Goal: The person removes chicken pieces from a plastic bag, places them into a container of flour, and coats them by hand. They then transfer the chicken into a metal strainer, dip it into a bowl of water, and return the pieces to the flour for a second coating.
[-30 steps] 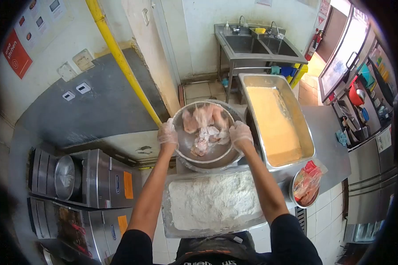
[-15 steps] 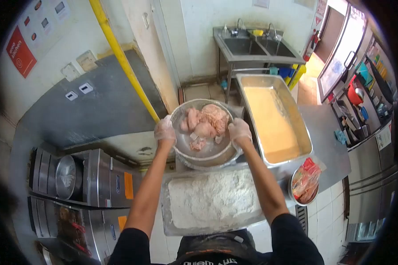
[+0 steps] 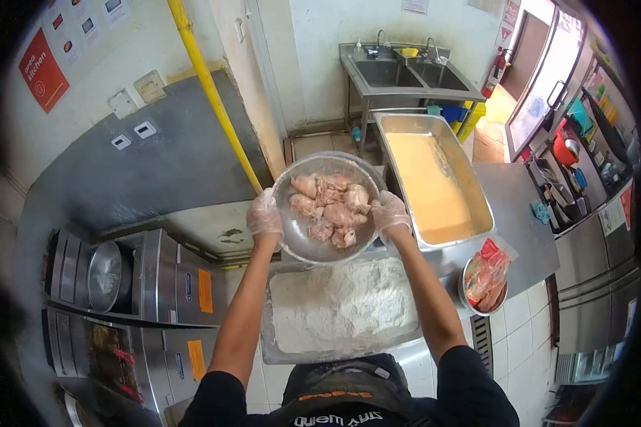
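My left hand (image 3: 265,215) and my right hand (image 3: 389,211), both in clear plastic gloves, grip opposite sides of a round metal sieve (image 3: 299,238). Several pieces of raw chicken (image 3: 340,213) lie spread over its mesh, pale pink with a light coating. Behind the sieve shows part of another round metal rim, mostly hidden. Just in front, nearer my body, sits a rectangular tray (image 3: 266,334) with white flour (image 3: 342,306) heaped in it.
Right of the sieve stands a deep steel pan (image 3: 486,213) of yellowish liquid. A small bowl (image 3: 470,302) holds a red plastic bag (image 3: 488,274). Fryers (image 3: 149,277) stand at left, a double sink (image 3: 384,75) at the back, and a yellow pipe (image 3: 210,92) runs down the wall.
The sieve's near side has come slightly towards me, and its mesh shows more. The chicken pieces have shifted from a clump at the far side to a wider spread.
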`<state>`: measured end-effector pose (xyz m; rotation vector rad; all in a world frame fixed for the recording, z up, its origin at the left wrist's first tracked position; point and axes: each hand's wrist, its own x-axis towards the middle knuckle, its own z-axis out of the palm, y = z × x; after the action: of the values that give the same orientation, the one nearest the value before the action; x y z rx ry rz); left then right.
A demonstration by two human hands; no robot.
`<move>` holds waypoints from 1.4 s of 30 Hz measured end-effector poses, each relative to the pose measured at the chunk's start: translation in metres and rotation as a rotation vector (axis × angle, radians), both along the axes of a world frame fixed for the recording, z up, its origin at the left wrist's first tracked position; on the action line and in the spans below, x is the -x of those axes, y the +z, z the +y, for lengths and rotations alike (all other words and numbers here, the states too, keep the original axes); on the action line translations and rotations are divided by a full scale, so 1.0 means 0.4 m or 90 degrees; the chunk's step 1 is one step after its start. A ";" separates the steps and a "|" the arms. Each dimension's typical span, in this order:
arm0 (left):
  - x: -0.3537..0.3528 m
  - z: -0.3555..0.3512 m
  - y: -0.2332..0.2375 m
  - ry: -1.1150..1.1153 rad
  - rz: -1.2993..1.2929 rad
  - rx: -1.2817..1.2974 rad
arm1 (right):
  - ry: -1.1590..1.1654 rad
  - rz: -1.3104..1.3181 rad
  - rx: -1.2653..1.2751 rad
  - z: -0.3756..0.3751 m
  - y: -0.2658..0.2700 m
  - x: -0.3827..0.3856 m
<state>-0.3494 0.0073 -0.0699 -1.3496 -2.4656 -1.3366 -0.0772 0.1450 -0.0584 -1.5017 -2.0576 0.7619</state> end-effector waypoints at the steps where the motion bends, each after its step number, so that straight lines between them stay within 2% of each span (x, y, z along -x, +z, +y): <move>1: -0.005 -0.012 -0.018 0.000 -0.046 -0.091 | -0.023 -0.005 0.009 -0.031 0.008 -0.015; 2: -0.014 -0.041 -0.044 0.001 -0.094 -0.172 | -0.025 -0.013 0.021 -0.064 0.014 -0.027; 3: -0.035 -0.085 -0.004 -0.008 -0.106 -0.081 | -0.044 0.031 -0.004 -0.099 0.012 -0.042; 4: -0.041 -0.111 -0.006 -0.008 -0.120 -0.059 | -0.062 0.071 -0.027 -0.133 0.009 -0.060; 6: -0.050 -0.185 -0.029 -0.115 -0.203 -0.090 | -0.072 0.103 -0.038 -0.203 0.012 -0.093; 7: -0.062 -0.231 -0.032 -0.104 -0.219 -0.073 | -0.068 0.099 -0.051 -0.219 -0.008 -0.110; 9: -0.090 -0.313 0.018 -0.224 -0.159 -0.085 | -0.049 0.089 -0.058 -0.258 -0.047 -0.139; 10: -0.094 -0.339 0.018 -0.207 -0.166 -0.084 | -0.025 0.136 -0.126 -0.269 -0.070 -0.145; 11: -0.095 -0.365 0.015 -0.209 -0.167 -0.043 | -0.001 0.187 -0.193 -0.279 -0.091 -0.151; 12: -0.096 -0.392 0.015 -0.212 -0.167 -0.001 | 0.015 0.187 -0.187 -0.287 -0.110 -0.157; 13: -0.096 -0.415 -0.003 -0.200 -0.168 0.001 | 0.046 0.174 -0.293 -0.293 -0.128 -0.164; 14: -0.086 -0.426 -0.037 -0.199 -0.170 0.085 | 0.072 0.164 -0.402 -0.293 -0.147 -0.169; 15: -0.087 -0.433 -0.053 -0.201 -0.171 0.170 | 0.103 0.219 -0.382 -0.300 -0.167 -0.170; 16: -0.093 -0.451 -0.070 -0.197 -0.167 0.172 | 0.105 0.224 -0.380 -0.305 -0.185 -0.184; 18: -0.129 -0.504 -0.097 -0.197 -0.082 0.195 | 0.135 0.127 -0.424 -0.331 -0.195 -0.210; 19: -0.142 -0.526 -0.120 -0.195 -0.081 0.198 | 0.135 0.130 -0.422 -0.349 -0.201 -0.226; 21: -0.163 -0.572 -0.182 -0.208 0.032 0.139 | 0.182 0.040 -0.377 -0.397 -0.214 -0.265; 22: -0.175 -0.592 -0.209 -0.207 0.032 0.140 | 0.205 -0.005 -0.355 -0.417 -0.220 -0.283; 25: -0.201 -0.654 -0.309 -0.195 0.199 0.078 | 0.256 0.082 -0.368 -0.465 -0.260 -0.325; 26: -0.216 -0.669 -0.327 -0.194 0.196 0.081 | 0.258 0.081 -0.365 -0.483 -0.272 -0.337; 28: -0.231 -0.682 -0.359 -0.160 0.303 0.033 | 0.243 0.046 -0.381 -0.493 -0.290 -0.350; 32: -0.266 -0.690 -0.340 -0.136 0.257 0.106 | 0.235 0.062 -0.367 -0.520 -0.265 -0.369; 34: -0.255 -0.661 -0.306 -0.129 0.328 -0.057 | 0.244 0.114 -0.431 -0.495 -0.240 -0.365; 35: -0.257 -0.652 -0.280 -0.125 0.328 -0.058 | 0.247 0.114 -0.433 -0.485 -0.219 -0.362; 37: -0.266 -0.628 -0.207 -0.022 0.328 0.006 | 0.172 0.168 -0.382 -0.455 -0.157 -0.349; 39: -0.269 -0.568 -0.071 -0.023 0.180 -0.086 | 0.131 0.052 -0.409 -0.406 -0.060 -0.319; 40: -0.277 -0.534 -0.023 -0.022 0.182 -0.088 | 0.083 0.073 -0.376 -0.368 -0.027 -0.288; 42: -0.291 -0.484 0.054 -0.074 -0.173 -0.368 | -0.012 0.062 -0.278 -0.296 0.048 -0.215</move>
<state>-0.2331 -0.1864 -0.0481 -1.2336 -1.8963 -2.1607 0.0089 0.0265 -0.0393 -1.2102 -1.9731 0.3368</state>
